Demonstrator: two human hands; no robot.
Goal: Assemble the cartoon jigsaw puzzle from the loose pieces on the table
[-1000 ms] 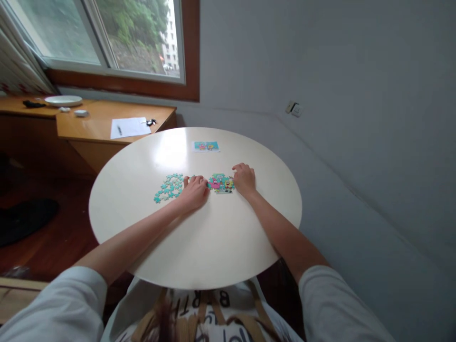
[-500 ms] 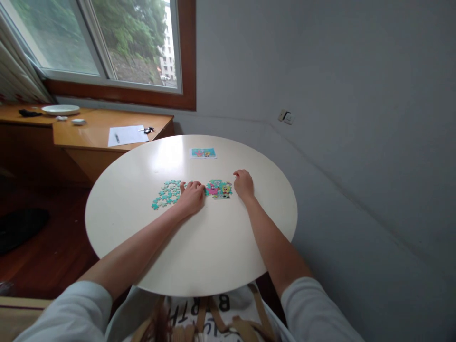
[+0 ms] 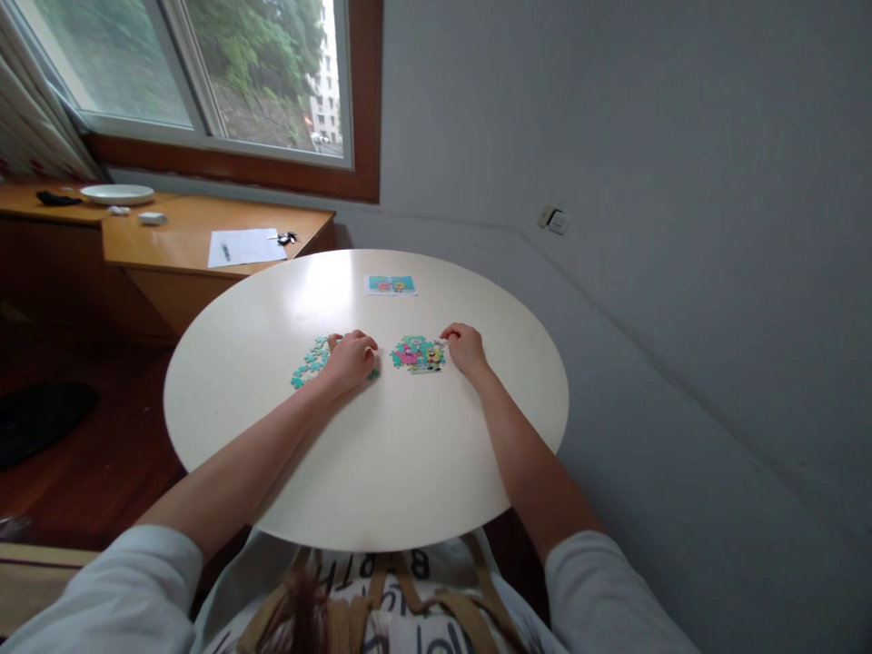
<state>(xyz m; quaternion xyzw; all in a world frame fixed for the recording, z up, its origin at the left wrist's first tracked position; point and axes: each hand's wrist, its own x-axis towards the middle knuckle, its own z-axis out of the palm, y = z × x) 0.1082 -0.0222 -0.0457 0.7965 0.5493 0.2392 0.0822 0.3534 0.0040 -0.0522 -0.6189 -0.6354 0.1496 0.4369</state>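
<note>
My left hand (image 3: 350, 358) is palm down over the right side of the loose puzzle pieces (image 3: 312, 361), fingers bent and apart; nothing shows between them. It hides some of the turquoise pieces, and a few peek out by its thumb side. A partly joined jigsaw puzzle (image 3: 417, 355) with pink and yellow cartoon figures lies between my hands. At its upper right edge, my right hand (image 3: 466, 348) has its fingertips pinched together on a small pale puzzle piece (image 3: 440, 342). Whether that piece is joined to the rest, I cannot tell.
Everything lies on a round white table (image 3: 381, 472). Toward its far edge is a reference picture card (image 3: 391, 285). A wooden desk (image 3: 183, 250) at the left holds a paper sheet (image 3: 238, 248), keys (image 3: 287, 238) and a white plate (image 3: 117, 194). A wall runs along the right.
My left hand has moved left, away from the joined puzzle to the loose pieces. My right hand has shifted slightly left, its fingertips reaching the puzzle's upper right edge.
</note>
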